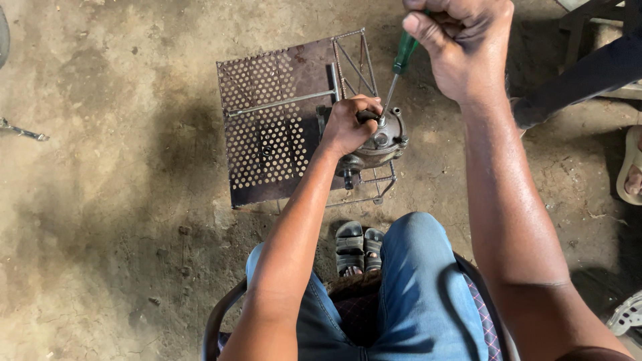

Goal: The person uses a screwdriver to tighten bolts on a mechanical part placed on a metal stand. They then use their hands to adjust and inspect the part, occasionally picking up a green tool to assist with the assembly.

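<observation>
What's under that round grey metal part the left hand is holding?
The round metal part sits on a small perforated metal stand with a wire frame, above the dirt floor. The left hand covers part of it, so the contact itself is hidden.

Right hand (468,50) gripping green screwdriver (403,55), left hand (348,124) steadying metal part (384,142)

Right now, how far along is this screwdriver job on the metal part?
Already done: the round metal part sits on the perforated stand. In hand: the left hand steadies it while the right hand holds the green screwdriver, tip on its top. Left: whatever the tip is on; how far it has turned cannot be seen.
</observation>
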